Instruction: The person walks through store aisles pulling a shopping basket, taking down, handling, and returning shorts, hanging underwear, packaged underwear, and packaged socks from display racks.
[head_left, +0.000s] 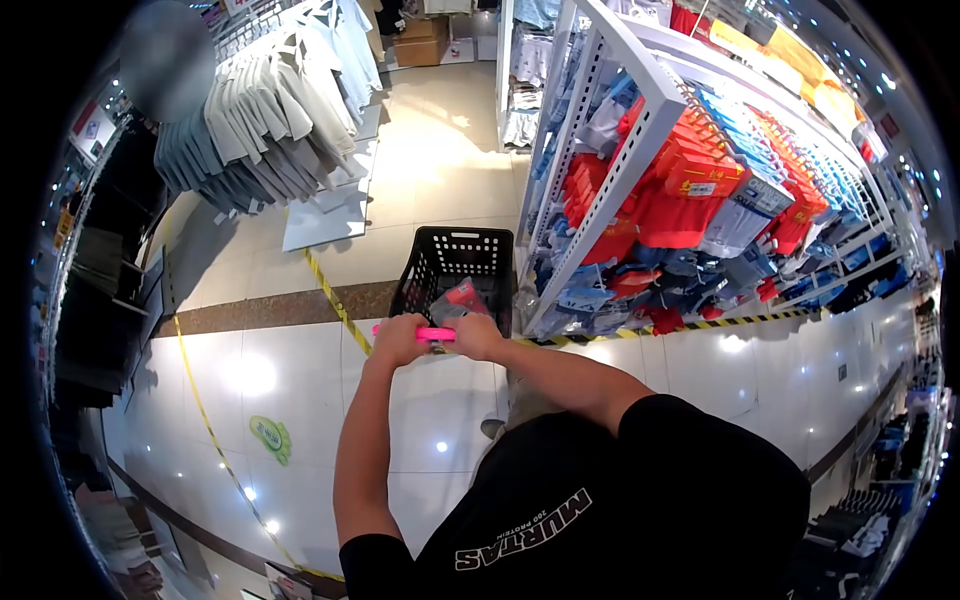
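A black plastic shopping basket (462,245) with slotted walls stands upright in front of me, near the rack on the right. Its pink handle bar (434,334) runs across the near side. My left hand (402,340) is wrapped round the left part of the bar, and my right hand (477,337) grips it further right, so only a short pink stretch shows between them. Inside the basket lies a clear plastic packet with a red part (462,294). The lower front of the basket is partly hidden behind my hands.
On the right, a white metal rack (625,165) carries red packets (690,190) and blue ones. Shirts (265,105) hang at upper left above a pale platform (330,215). Striped yellow tape (338,300) and a green footprint sticker (270,439) mark the tiled floor.
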